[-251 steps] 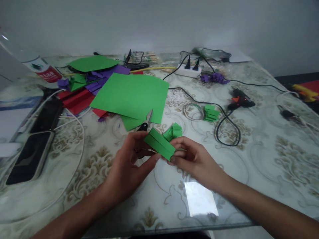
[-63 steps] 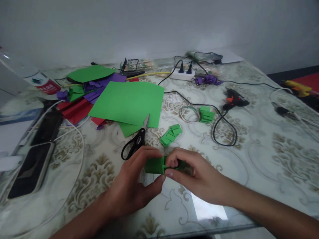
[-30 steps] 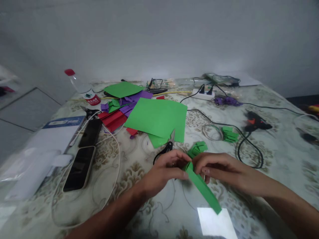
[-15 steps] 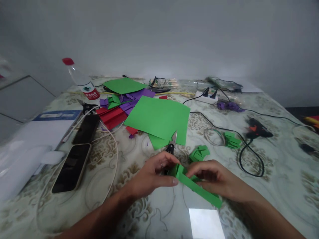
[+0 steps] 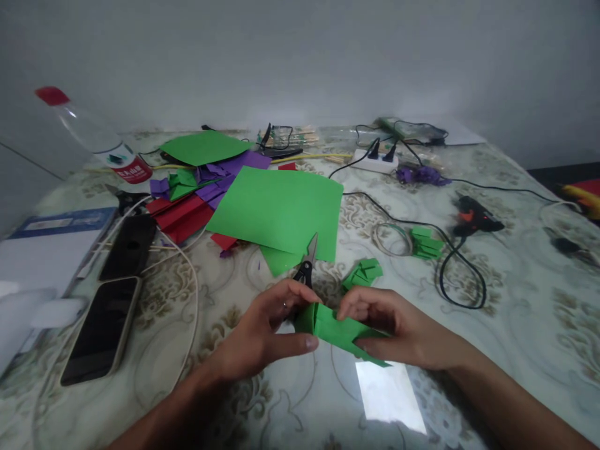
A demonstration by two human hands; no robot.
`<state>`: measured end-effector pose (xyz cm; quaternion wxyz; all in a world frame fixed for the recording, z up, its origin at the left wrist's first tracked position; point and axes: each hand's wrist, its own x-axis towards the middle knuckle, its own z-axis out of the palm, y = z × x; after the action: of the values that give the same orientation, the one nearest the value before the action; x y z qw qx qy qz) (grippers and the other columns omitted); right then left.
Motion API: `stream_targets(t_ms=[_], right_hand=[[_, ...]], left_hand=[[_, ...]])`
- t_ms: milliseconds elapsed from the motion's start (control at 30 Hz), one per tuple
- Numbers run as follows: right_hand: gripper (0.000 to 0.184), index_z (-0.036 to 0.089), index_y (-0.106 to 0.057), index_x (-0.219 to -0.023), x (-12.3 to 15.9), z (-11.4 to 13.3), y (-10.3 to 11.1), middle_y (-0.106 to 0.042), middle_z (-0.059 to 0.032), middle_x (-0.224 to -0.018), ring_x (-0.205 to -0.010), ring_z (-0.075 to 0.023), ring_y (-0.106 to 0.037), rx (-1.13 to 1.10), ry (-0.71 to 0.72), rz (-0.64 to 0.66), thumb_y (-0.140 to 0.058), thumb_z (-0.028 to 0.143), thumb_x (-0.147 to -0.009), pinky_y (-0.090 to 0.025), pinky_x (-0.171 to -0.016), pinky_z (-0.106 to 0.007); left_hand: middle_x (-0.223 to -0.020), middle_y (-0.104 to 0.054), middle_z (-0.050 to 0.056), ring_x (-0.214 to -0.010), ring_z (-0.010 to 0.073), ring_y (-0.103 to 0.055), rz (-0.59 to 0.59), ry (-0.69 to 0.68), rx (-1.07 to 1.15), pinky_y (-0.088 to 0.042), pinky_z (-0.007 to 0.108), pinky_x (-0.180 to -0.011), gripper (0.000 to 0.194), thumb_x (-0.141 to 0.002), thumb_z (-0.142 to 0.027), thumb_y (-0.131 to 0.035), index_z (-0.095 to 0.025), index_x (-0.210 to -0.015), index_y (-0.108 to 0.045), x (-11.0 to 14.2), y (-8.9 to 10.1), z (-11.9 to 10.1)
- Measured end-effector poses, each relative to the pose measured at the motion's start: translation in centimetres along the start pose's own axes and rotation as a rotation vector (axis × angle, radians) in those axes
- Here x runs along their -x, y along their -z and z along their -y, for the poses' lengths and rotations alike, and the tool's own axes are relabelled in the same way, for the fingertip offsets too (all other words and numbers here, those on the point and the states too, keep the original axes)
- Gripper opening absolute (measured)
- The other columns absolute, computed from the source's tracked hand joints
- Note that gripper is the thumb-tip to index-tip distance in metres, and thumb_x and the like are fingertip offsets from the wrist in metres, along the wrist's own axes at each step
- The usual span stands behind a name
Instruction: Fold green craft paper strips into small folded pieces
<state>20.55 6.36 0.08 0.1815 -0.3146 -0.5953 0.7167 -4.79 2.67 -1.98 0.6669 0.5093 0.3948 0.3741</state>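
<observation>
Both hands grip one piece of folded green paper above the front of the table. My left hand pinches its left end near a crease, the thumb below and the fingers above. My right hand is closed on the longer right part, with the thumb on the near side. Just behind my left hand lie black-handled scissors, their handles partly hidden by the fingers. A folded green paper piece rests beyond my right hand. Another folded green piece sits farther right, beside a coiled ring.
Large green sheets lie behind the scissors, with red paper and purple paper to their left. A glue gun with its cord is at right. Phones, a bottle and a power strip stand around.
The strip in my hands was folded compactly; it then stretched out long and narrow, and now its broad face turns toward me. The view has swung left and partly back.
</observation>
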Motion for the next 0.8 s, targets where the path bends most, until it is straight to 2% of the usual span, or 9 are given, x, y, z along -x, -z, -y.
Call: stream_targets(t_ms=[200, 433, 533, 667, 800], right_hand=[[0.029, 0.018, -0.064, -0.101, 0.1, -0.3, -0.2, -0.064, 0.001, -0.083, -0.075, -0.0133, -0.061, 0.044, 0.004, -0.051, -0.072, 0.009, -0.076, -0.047, -0.068, -0.024], [0.03, 0.017, -0.065, -0.104, -0.1, -0.7, -0.5, -0.065, 0.0003, -0.084, -0.077, -0.0133, -0.062, 0.026, 0.001, -0.072, -0.072, 0.008, -0.076, -0.047, -0.07, -0.025], [0.026, 0.016, -0.063, -0.104, -0.2, -1.3, -0.5, -0.066, -0.0009, -0.086, -0.079, -0.013, -0.063, -0.024, 0.014, -0.06, -0.072, 0.011, -0.081, -0.047, -0.07, -0.024], [0.019, 0.017, -0.058, -0.11, -0.1, -1.8, -0.4, -0.067, -0.0018, -0.086, -0.075, -0.0116, -0.061, -0.109, 0.046, -0.036, -0.067, 0.021, -0.094, -0.045, -0.065, -0.021], [0.01, 0.019, -0.059, -0.106, 0.0, -1.6, -0.8, -0.064, -0.0003, -0.082, -0.07, -0.0105, -0.057, 0.006, 0.094, -0.11, -0.061, 0.021, -0.097, -0.043, -0.061, -0.019]], left_hand=[[-0.111, -0.068, 0.006, -0.105, 0.0219, -0.063, 0.004, -0.014, -0.012, -0.05, 0.035, -0.091, 0.041, -0.078, -0.021, -0.085, -0.025, -0.114, -0.067, 0.2, -0.1, -0.1], [-0.111, -0.07, 0.006, -0.105, 0.0235, -0.065, -0.006, -0.001, 0.014, -0.051, 0.037, -0.092, 0.039, -0.078, -0.021, -0.085, -0.024, -0.113, -0.069, 0.1, -0.3, -0.4], [-0.111, -0.071, 0.006, -0.105, 0.0221, -0.064, 0.0, 0.005, 0.047, -0.049, 0.035, -0.093, 0.039, -0.078, -0.02, -0.085, -0.023, -0.113, -0.069, 0.1, -0.3, -0.3], [-0.111, -0.071, 0.004, -0.106, 0.0199, -0.063, -0.012, 0.023, 0.097, -0.047, 0.031, -0.093, 0.042, -0.077, -0.023, -0.089, -0.024, -0.114, -0.069, 0.1, -0.3, -0.1], [-0.115, -0.072, 0.004, -0.111, 0.0208, -0.062, -0.004, 0.042, 0.078, -0.045, 0.031, -0.097, 0.041, -0.079, -0.023, -0.088, -0.025, -0.115, -0.069, 0.2, -0.3, 0.1]])
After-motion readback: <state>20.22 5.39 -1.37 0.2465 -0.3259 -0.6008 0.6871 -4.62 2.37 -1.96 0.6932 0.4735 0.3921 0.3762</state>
